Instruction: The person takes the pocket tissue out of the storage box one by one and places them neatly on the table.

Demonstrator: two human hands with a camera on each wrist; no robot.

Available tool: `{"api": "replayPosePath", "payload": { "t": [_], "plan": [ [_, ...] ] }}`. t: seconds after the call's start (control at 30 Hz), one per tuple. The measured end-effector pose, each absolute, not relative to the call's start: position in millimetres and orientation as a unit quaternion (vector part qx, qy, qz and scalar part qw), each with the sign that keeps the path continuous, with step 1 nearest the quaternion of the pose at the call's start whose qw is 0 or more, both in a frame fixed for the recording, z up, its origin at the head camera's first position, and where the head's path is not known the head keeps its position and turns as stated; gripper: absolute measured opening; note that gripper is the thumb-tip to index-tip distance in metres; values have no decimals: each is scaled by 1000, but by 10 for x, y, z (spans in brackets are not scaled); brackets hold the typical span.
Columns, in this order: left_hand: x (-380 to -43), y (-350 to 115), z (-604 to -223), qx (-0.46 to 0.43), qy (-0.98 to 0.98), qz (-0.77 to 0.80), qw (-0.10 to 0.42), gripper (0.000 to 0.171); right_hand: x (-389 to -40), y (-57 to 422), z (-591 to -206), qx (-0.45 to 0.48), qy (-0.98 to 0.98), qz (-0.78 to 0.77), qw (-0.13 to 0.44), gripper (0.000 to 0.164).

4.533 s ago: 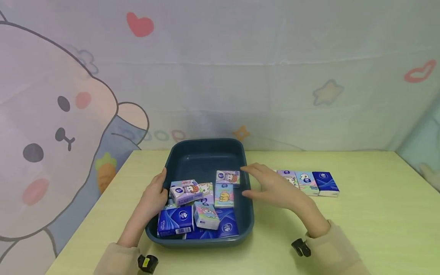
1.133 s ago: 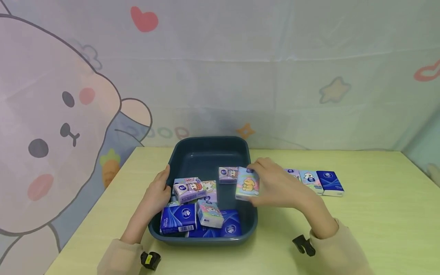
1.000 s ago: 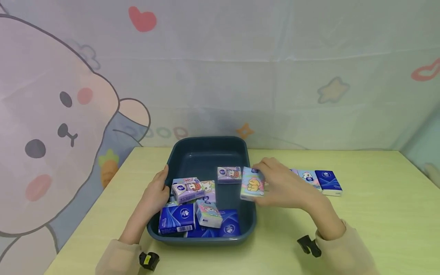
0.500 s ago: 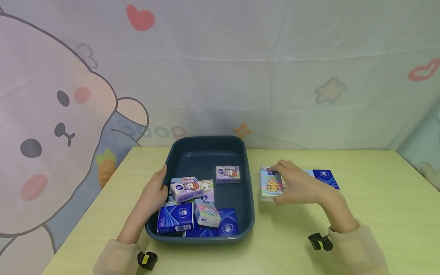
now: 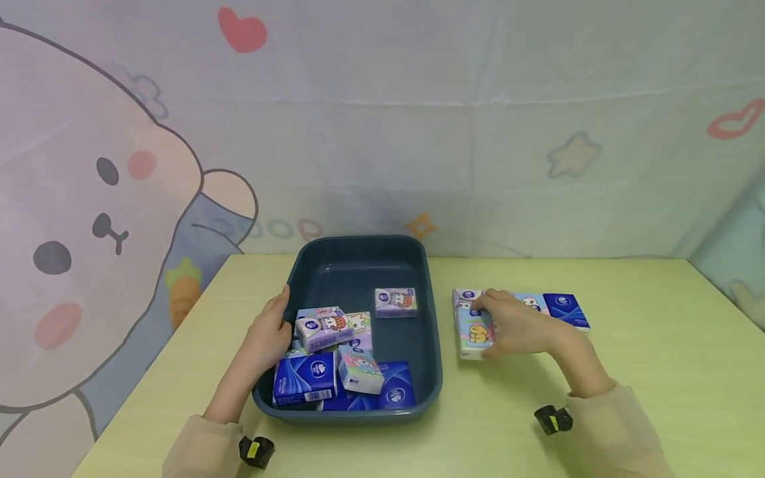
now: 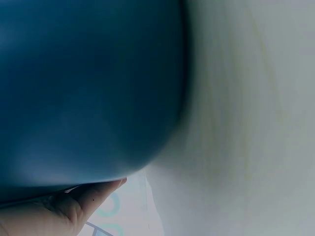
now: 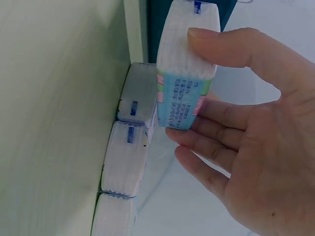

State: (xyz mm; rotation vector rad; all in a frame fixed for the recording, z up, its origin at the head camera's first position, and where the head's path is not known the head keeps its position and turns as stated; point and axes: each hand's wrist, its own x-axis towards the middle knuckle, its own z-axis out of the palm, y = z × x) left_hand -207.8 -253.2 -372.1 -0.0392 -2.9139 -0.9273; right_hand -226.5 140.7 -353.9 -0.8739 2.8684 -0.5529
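Observation:
My right hand (image 5: 522,325) pinches a small pastel tissue pack (image 5: 476,335) with a yellow cartoon figure. In the right wrist view, the thumb presses the white end of that pack and the fingertips lie at its far side. It overlaps the lavender tissue pack (image 5: 467,296) at the left end of a row on the table; the hand covers part of this row. My left hand (image 5: 267,338) holds the left rim of a dark blue plastic tub (image 5: 438,372), with a finger (image 6: 98,196) against the outer wall in the left wrist view.
Several tissue packs lie in the tub's near half, including a blue pack (image 5: 306,378) and a pastel pack (image 5: 360,369). A lavender pack (image 5: 395,303) sits apart by the right wall. The row ends at a dark blue pack (image 5: 566,312). A printed curtain (image 5: 478,166) hangs behind.
My right hand has taken the pastel tissue pack out of the tub and carried it right to the row, then slightly toward me. The left hand stays on the tub's rim.

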Motion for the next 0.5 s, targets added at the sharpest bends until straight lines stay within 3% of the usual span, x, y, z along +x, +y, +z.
{"api": "replayPosePath", "payload": {
  "t": [0.5],
  "plan": [
    [-2070,-2522,-3687,-12,-955,-295,41,59,-2274,1383,-3597,-283,943,-164,61,69]
  ]
}}
